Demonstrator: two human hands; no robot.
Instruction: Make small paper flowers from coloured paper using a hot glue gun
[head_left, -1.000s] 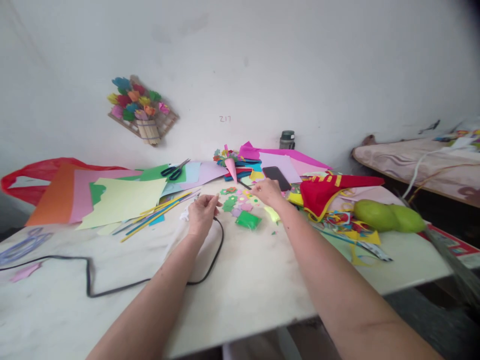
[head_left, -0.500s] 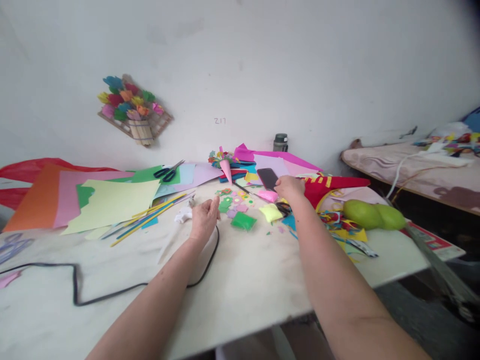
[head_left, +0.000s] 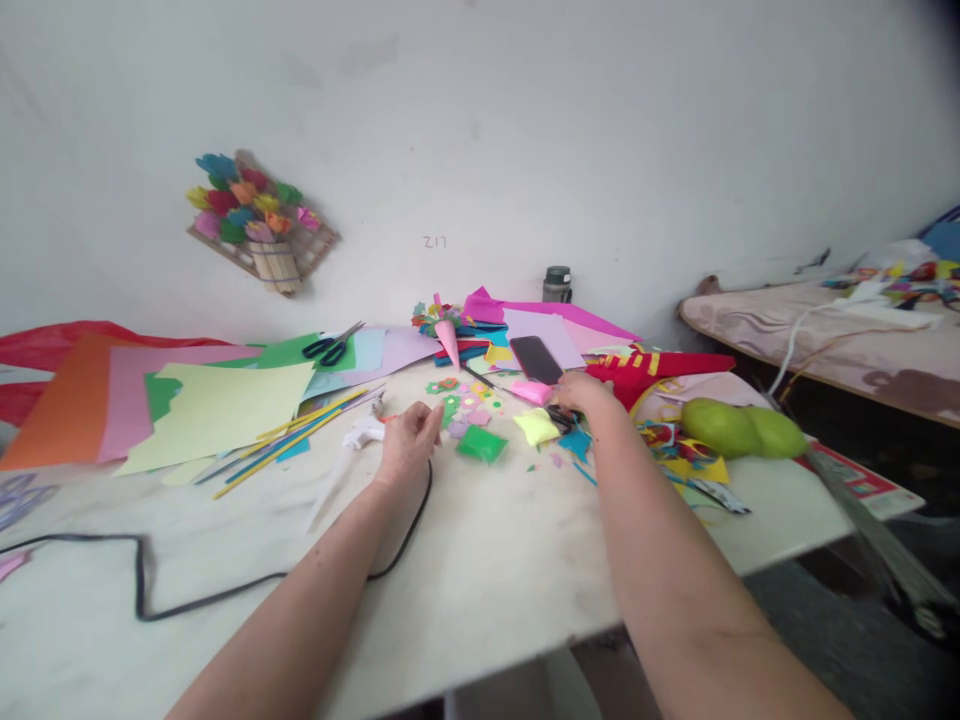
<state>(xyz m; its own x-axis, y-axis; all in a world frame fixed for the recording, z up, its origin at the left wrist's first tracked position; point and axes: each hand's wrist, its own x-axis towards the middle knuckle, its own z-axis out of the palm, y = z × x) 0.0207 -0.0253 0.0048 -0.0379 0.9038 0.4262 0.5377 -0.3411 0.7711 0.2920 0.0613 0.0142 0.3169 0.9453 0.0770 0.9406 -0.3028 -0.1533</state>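
Observation:
My left hand (head_left: 409, 442) is closed, fingers drawn together, just right of a white glue gun (head_left: 364, 432) on the table. What is inside its fingers, if anything, is hidden. My right hand (head_left: 589, 395) has its curled fingers on the black handles of a pair of scissors (head_left: 561, 418), mostly covered by the hand. Right behind those fingers lies a dark phone (head_left: 535, 359). Pink (head_left: 531, 391), yellow (head_left: 537, 427) and green (head_left: 481, 444) soft packets lie between the hands, near cut paper flowers (head_left: 471, 406).
Coloured paper sheets (head_left: 217, 410), strips (head_left: 285, 450) and dark scissors (head_left: 334, 347) lie at the left. A black cord (head_left: 210, 598) crosses the front. A pink paper cone (head_left: 448, 342) stands toward the back, near a bottle (head_left: 556, 285). Green fruits (head_left: 716, 428) sit at the right.
My right hand has moved down from beside the phone's corner onto the scissors handles. My left hand stays in about the same place, its fingers slightly more curled. The view has shifted a little.

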